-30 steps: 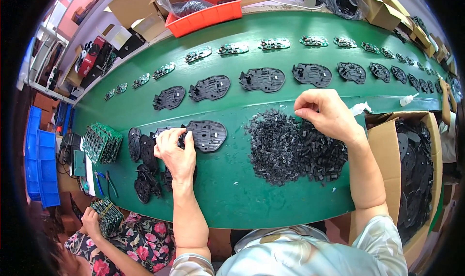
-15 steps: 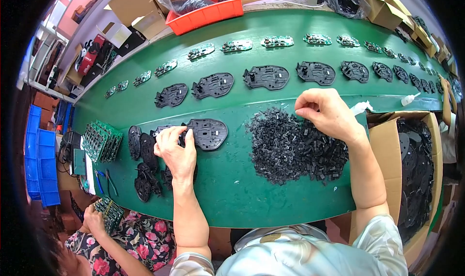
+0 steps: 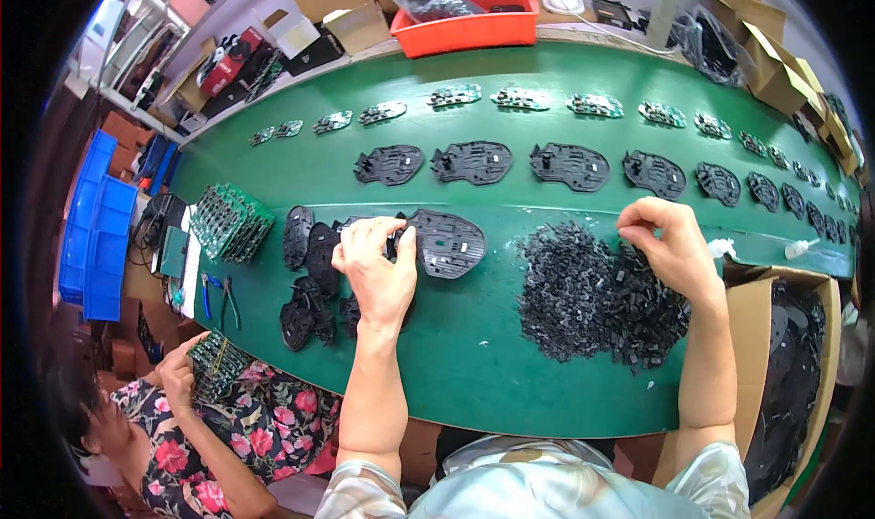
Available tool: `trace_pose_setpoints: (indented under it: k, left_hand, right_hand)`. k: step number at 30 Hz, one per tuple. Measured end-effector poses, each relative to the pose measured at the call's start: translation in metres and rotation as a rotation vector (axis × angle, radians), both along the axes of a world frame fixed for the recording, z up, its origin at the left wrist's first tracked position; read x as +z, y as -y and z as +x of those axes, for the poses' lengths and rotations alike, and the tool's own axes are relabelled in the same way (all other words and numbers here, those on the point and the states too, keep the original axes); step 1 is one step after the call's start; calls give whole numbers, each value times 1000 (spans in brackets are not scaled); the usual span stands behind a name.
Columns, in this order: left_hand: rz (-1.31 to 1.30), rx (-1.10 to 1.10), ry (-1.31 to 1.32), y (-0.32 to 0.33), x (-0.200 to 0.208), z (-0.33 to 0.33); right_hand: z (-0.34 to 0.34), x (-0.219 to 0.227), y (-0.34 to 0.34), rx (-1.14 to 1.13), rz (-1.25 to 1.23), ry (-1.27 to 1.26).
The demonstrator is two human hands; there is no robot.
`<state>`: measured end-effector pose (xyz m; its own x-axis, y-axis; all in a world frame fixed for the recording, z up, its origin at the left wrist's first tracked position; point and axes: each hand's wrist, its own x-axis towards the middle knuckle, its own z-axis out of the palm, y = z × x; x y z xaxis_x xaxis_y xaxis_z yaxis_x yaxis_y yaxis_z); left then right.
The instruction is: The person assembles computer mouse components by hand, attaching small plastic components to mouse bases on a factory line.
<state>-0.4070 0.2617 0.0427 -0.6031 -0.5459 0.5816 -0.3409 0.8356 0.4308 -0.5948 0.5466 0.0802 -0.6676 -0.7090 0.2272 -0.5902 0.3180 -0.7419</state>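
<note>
My left hand (image 3: 375, 268) is closed at the left end of a black plastic shell (image 3: 447, 246), shaped like a computer mouse base, lying on the green table. Thumb and forefinger pinch at its edge, and the hand hides that end. Several more black shells (image 3: 321, 259) lie loosely around and under this hand. My right hand (image 3: 670, 246) hovers at the upper right of a heap of small black plastic parts (image 3: 574, 291). Its thumb and forefinger are pressed together; whatever they hold is too small to make out.
Rows of black shells (image 3: 570, 166) and green circuit boards (image 3: 519, 99) run across the table (image 3: 456, 373). Stacked boards (image 3: 228, 223) and pliers (image 3: 230, 302) lie left. A carton of black parts (image 3: 743, 382) stands right. Beside me, a person's hand (image 3: 178, 373) holds boards.
The view has swung, so the whole scene sits farther right. My left hand stays at the same shell. My right hand remains pinched and has moved slightly rightward over the heap.
</note>
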Motion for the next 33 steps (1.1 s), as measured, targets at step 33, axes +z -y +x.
trace_pose_setpoints:
  k: [33]
  left_hand:
    - [33,486,347,188,22,-29]
  right_hand:
    - [20,-3,17,-148,-126,182]
